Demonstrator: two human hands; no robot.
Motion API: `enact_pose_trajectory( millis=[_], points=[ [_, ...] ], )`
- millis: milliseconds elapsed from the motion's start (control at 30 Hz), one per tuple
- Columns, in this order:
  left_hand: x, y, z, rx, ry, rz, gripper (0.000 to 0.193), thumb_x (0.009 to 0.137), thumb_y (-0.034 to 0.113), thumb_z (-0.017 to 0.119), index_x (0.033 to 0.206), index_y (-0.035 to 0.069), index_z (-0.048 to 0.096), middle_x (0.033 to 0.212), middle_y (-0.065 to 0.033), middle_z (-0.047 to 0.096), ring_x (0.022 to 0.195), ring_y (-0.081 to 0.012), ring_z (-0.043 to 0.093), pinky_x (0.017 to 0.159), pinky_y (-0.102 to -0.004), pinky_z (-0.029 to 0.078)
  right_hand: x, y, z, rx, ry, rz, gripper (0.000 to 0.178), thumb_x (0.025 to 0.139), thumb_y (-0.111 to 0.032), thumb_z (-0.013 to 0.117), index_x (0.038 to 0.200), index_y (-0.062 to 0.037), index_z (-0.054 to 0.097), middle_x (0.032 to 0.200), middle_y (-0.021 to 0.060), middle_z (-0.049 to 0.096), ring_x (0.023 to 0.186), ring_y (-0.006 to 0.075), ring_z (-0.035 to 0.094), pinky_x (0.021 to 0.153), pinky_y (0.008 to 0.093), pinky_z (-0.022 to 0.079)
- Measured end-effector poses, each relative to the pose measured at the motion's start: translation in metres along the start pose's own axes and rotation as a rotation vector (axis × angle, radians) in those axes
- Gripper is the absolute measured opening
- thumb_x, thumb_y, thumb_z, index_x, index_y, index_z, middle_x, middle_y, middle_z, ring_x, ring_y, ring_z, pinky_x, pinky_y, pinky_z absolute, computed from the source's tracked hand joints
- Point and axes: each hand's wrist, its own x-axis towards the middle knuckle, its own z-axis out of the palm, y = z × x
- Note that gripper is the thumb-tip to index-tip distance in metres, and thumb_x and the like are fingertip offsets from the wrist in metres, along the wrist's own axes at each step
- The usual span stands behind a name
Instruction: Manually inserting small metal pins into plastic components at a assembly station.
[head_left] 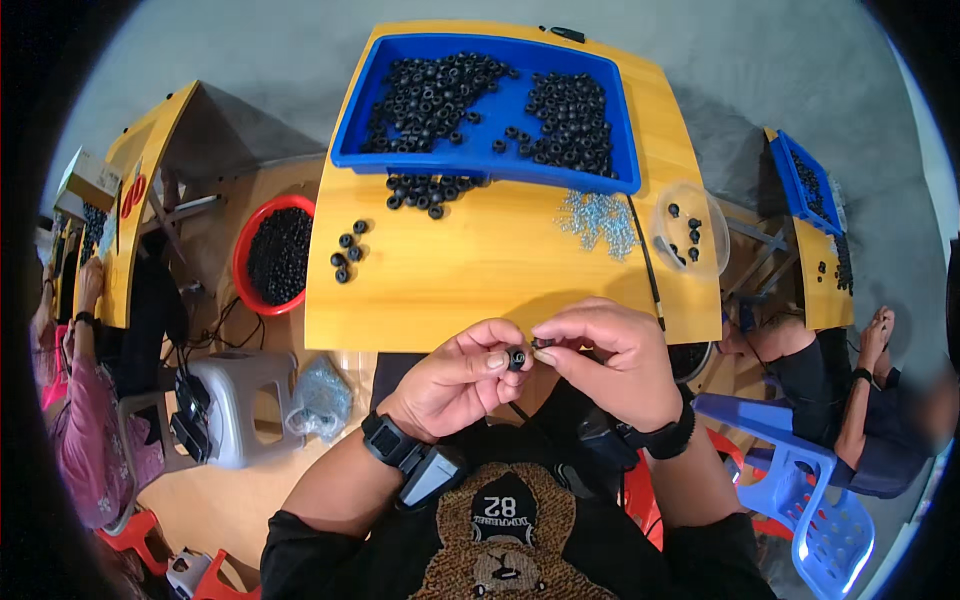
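Just off the table's front edge, my left hand [455,378] pinches a round black part with a hole [516,359] between thumb and fingers. Close beside it, my right hand [615,360] grips a small dark piece [543,343] at its fingertips, its kind too small to tell. The two pieces are near each other but look apart. On the yellow table [440,290], several loose black parts [347,250] lie to the left. A pile of small silvery pieces, like screws [598,222], lies to the right.
A blue tray [400,160] full of black parts stands at the back. A clear round tub [712,240] with a few black pieces sits at the right edge, beside a thin black rod [645,262]. A red basin [243,262] stands left. Other people sit at tables on both sides.
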Motion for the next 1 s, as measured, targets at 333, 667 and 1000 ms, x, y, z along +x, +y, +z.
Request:
enact_pose_trajectory(
  millis=[333, 667, 1000],
  points=[
    [-0.027, -0.027, -0.002, -0.026, 0.073, 0.019, 0.02, 0.092, 0.004, 0.054, 0.111, 0.002, 0.057, 0.103, -0.0096, 0.062, 0.092, -0.017, 0.061, 0.083, -0.0278, 0.051, -0.031, -0.01, 0.018, -0.17, -0.014, -0.101, 0.023, 0.075, 0.005, 0.066, 0.096, -0.0035, 0.068, 0.081, 0.0107, 0.063, 0.07, 0.0218, 0.063, 0.061, 0.0279, 0.049],
    [-0.029, -0.031, -0.013, -0.035, 0.135, 0.039, 0.021, 0.091, 0.004, 0.055, 0.113, 0.002, 0.058, 0.1, -0.008, 0.063, 0.085, -0.0158, 0.063, 0.078, -0.0267, 0.053, -0.036, -0.001, 0.037, -0.334, 0.037, -0.2, 0.023, 0.074, 0.004, 0.068, 0.095, -0.0041, 0.069, 0.083, 0.0095, 0.064, 0.071, 0.0204, 0.063, 0.062, 0.0268, 0.049],
    [-0.03, -0.033, -0.018, 0.004, 0.143, 0.03, 0.02, 0.091, 0.004, 0.056, 0.111, 0.001, 0.059, 0.097, -0.0065, 0.064, 0.081, -0.0125, 0.063, 0.076, -0.0243, 0.053, -0.036, 0.0, 0.039, -0.314, -0.015, -0.154, 0.02, 0.078, 0.003, 0.064, 0.097, -0.0007, 0.066, 0.084, 0.0123, 0.063, 0.07, 0.0246, 0.063, 0.062, 0.0289, 0.049]
  ],
)
